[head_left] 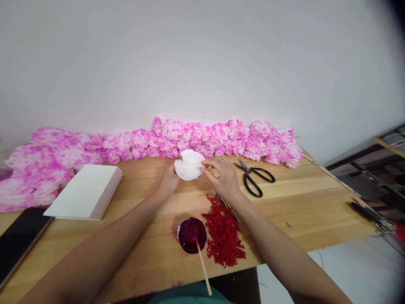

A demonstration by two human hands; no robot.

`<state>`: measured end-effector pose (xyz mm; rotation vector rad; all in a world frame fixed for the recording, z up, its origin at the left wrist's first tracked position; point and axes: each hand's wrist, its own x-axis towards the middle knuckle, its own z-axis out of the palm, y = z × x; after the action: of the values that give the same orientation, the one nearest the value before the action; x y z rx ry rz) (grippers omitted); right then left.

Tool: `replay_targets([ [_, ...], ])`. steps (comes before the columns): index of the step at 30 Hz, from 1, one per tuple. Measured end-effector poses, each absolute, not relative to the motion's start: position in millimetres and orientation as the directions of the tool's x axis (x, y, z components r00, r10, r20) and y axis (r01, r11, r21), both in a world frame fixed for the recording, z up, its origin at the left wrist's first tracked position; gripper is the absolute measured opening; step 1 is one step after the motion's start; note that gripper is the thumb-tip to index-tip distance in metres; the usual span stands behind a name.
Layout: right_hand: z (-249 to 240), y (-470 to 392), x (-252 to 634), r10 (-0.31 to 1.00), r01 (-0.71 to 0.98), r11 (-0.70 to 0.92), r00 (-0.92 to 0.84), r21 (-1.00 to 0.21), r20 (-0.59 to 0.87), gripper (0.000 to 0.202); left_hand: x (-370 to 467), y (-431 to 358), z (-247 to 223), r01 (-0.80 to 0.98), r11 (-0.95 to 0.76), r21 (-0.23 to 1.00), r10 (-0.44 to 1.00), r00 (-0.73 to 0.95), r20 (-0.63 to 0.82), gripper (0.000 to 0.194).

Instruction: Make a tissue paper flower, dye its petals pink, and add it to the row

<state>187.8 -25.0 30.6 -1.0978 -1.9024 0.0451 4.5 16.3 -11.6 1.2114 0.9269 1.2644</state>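
Observation:
A round white paper flower is held up over the middle of the table between both hands. My left hand grips its left edge, the fingertips partly hidden behind the paper. At its right edge, my right hand pinches the paper between thumb and fingers. Below the flower stands a small bowl of dark magenta liquid, with a wooden stick leaning out towards me. A pile of red shredded strands lies right of the bowl, close under my right wrist.
Pink and white paper flowers line the wall side of the table. Black-handled scissors lie right of my right hand. At the left are a white paper stack and a dark phone-like slab. Black-handled tools lie at the right edge.

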Motion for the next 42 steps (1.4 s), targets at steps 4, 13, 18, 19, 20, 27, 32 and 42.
replay_targets([
  [4, 38, -31, 188, 0.631, 0.554, 0.741, -0.378, -0.380, 0.678, 0.011, 3, 17, -12, -0.165, -0.117, 0.979, 0.985, 0.108, 0.136, 0.031],
  [13, 52, -29, 198, 0.718, 0.585, 0.574, -0.023, -0.574, 0.696, 0.011, 1, 16, -19, -0.081, -0.238, 0.968, 0.951, 0.182, 0.249, 0.012],
  [18, 43, -23, 199, 0.716, 0.620, 0.603, -0.143, -0.502, 0.684, 0.006, -2, 14, -21, 0.001, -0.293, 0.956, 0.936, 0.204, 0.286, 0.009],
  [19, 41, -23, 199, 0.714, 0.625, 0.607, -0.158, -0.491, 0.682, 0.007, -2, 14, -20, 0.011, -0.307, 0.952, 0.931, 0.210, 0.298, 0.009],
  [20, 40, -23, 198, 0.715, 0.630, 0.608, -0.167, -0.484, 0.679, 0.007, -2, 14, -20, 0.021, -0.319, 0.948, 0.927, 0.215, 0.307, 0.010],
  [27, 39, -28, 192, 0.652, 0.642, 0.675, -0.287, -0.365, 0.702, 0.007, 1, 14, -16, 0.028, -0.304, 0.952, 0.932, 0.215, 0.292, 0.012],
  [32, 44, -32, 190, 0.546, 0.611, 0.765, -0.449, -0.203, 0.707, 0.007, 0, 16, -15, 0.012, -0.311, 0.950, 0.930, 0.208, 0.302, 0.008],
  [42, 45, -29, 195, 0.703, 0.591, 0.655, -0.250, -0.470, 0.665, 0.018, -1, 13, -18, 0.037, -0.330, 0.943, 0.919, 0.243, 0.311, 0.013],
])
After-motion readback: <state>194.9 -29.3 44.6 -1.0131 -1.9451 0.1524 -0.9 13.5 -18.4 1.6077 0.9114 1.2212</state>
